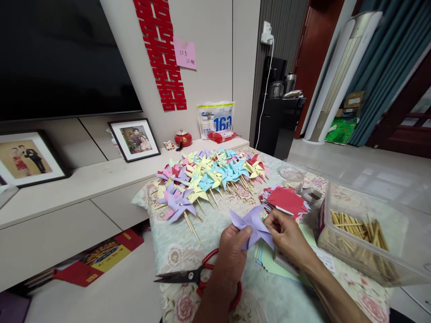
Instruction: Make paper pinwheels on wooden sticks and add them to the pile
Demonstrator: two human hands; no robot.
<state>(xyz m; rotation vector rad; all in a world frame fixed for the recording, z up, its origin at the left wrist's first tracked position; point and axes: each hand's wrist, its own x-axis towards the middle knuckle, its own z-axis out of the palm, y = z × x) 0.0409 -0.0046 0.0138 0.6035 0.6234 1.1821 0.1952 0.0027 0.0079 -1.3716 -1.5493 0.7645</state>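
A purple paper pinwheel (pixel 253 225) with folded blades is gripped in my left hand (pixel 234 244), the thumb pressed near its centre. My right hand (pixel 283 229) is closed in a pinch beside the pinwheel's right blade; what its fingertips hold is hidden. Under my left forearm lie scissors (pixel 191 276) with red handles, blades spread and pointing left. Beyond my hands, many finished pinwheels (pixel 208 175) on sticks lie heaped. A stack of cut paper pieces (pixel 286 201), red on top, sits behind my right hand. Pale green sheets (pixel 274 264) lie beneath that hand.
A clear plastic box (pixel 357 251) of wooden sticks (pixel 363 231) stands at the right on the flowered tablecloth (pixel 183 251). Behind the paper stack is a clear round container (pixel 292 175). A white cabinet (pixel 111 188) with framed photos runs along the left and back.
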